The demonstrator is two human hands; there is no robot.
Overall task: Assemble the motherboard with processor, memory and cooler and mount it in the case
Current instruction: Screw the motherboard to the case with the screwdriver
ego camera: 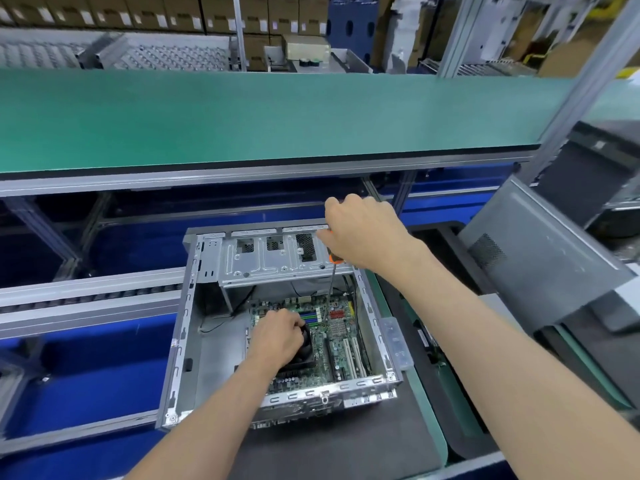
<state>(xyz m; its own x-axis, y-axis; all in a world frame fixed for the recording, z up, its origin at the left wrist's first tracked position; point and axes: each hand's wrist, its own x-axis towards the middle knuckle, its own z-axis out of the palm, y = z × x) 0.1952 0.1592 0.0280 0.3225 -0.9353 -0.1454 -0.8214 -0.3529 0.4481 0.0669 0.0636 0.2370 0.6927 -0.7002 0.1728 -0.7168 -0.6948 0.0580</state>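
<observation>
Low in the middle of the frame sits the open computer case (pixel 277 320), a bare grey sheet-metal box with perforated rails along its edges, resting on a dark mat (pixel 332 452). Inside it lies the motherboard (pixel 341 344), flat on the case floor toward the right side, green and crowded with small parts: blue and green memory slots (pixel 310 317), a red block, long white expansion slots (pixel 355 358) near the right wall. On the board's left part sits the cooler (pixel 300 355), black and round-edged, with dark fins showing beneath.

My left hand (pixel 275 337) is down in the case, fingers curled over the top of the cooler, gripping it. My right hand (pixel 363 233) is higher, above the case's far right corner, wrapped around a screwdriver (pixel 331 282) with an orange band at the handle; its thin metal shaft drops straight down to the board just right of the memory slots. The tip's exact landing spot I can't make out.

Across the case's far end runs a stamped steel drive cage (pixel 273 258) with cut-out vents. At the right of the frame a grey side panel (pixel 540 258) leans tilted. Across the upper frame stretches a smooth green shelf (pixel 277 116), with brown cartons (pixel 173 12) stacked beyond it.
</observation>
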